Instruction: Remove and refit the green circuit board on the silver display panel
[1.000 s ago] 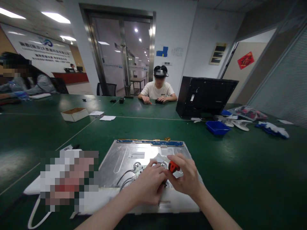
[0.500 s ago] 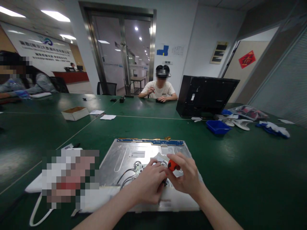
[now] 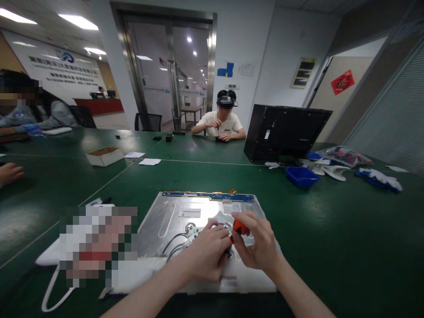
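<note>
My right hand [image 3: 258, 243] is closed around the handle of a red and black screwdriver [image 3: 239, 227], thumb and fingers pinching it. The shaft and tip are hidden behind my left hand [image 3: 209, 249], which is curled beside the screwdriver, low over a silver display panel [image 3: 155, 223]. What the left fingers hold is hidden. Between the left hand and the panel's middle shows part of a small pale circuit board [image 3: 193, 235], with black cables [image 3: 170, 243] running from it. A blue circuit strip [image 3: 195, 195] lines the panel's far edge.
A blue tray [image 3: 301, 176] and gloves [image 3: 377, 179] lie to the right, below a black monitor [image 3: 285, 132]. An open carton [image 3: 104, 158] stands at left. A person [image 3: 220, 123] sits opposite; another person's hand [image 3: 10, 173] rests at the left edge.
The screwdriver handle has turned slightly, and my right fingers have shifted a little on it. My left hand stays put. Another person's hand has come into view at left.
</note>
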`<state>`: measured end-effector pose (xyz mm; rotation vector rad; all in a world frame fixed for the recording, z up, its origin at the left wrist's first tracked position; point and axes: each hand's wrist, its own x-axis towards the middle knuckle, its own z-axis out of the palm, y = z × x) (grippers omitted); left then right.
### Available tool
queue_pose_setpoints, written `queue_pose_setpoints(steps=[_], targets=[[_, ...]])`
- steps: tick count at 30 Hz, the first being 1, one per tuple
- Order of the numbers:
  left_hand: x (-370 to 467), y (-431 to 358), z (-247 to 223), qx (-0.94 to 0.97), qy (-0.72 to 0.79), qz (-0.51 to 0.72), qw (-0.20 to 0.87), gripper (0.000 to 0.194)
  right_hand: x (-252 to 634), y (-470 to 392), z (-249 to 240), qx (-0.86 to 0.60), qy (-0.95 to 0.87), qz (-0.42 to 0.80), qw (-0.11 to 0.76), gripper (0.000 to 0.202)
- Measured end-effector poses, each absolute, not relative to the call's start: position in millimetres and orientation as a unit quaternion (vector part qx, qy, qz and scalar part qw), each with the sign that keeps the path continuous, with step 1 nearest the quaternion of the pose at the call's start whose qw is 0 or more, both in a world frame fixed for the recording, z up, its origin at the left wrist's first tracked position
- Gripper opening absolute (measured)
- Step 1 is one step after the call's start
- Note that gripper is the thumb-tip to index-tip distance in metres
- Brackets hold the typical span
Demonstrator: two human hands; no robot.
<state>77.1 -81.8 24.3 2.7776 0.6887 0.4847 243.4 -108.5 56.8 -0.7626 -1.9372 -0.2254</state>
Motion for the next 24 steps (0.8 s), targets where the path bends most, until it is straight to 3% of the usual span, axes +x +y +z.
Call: queue_pose_setpoints(steps=[8, 17, 21, 24], targets=[[77, -83, 29, 0.953, 0.234, 0.155, 0.114, 0.020, 242, -107, 58, -0.332, -0.786, -0.136, 0.503, 0.032], [76, -82, 30, 0.958, 0.232, 0.132, 0.104, 0.017, 248, -112, 72, -0.372, -0.821, -0.028, 0.433, 0.034], [76, -82, 31, 0.957, 0.233, 0.135, 0.107, 0.017, 248, -114, 87, -0.417, -0.836, -0.027, 0.356, 0.018], [76, -82, 32, 0.956, 0.236, 0.139, 0.102, 0.013, 244, -112, 104, -0.481, -0.841, -0.058, 0.241, 0.026]])
